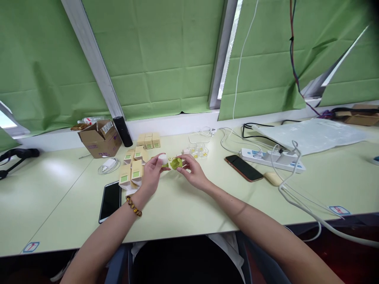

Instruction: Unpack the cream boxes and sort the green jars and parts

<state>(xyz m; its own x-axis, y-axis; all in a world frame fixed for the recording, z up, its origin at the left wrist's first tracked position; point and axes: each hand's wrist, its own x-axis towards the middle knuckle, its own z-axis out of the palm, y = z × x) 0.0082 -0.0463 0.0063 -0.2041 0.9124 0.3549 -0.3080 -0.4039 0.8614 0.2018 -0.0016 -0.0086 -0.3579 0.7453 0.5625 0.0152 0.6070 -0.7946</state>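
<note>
Over the counter (183, 213), the left hand (151, 172) held a white piece (162, 158) in pinched fingers (154, 160) while the right hand (193, 170) gripped a green cup-like piece (176, 163), seemingly by its edge to leave its hollow open.

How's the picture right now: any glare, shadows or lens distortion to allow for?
Head view: pale glare on the left of the table; dark patch on the left green blind; upper right corner darkened; likely wide-angle warp, window posts splaying toward the top; green piece in the right hand too small for fine detail.
</note>
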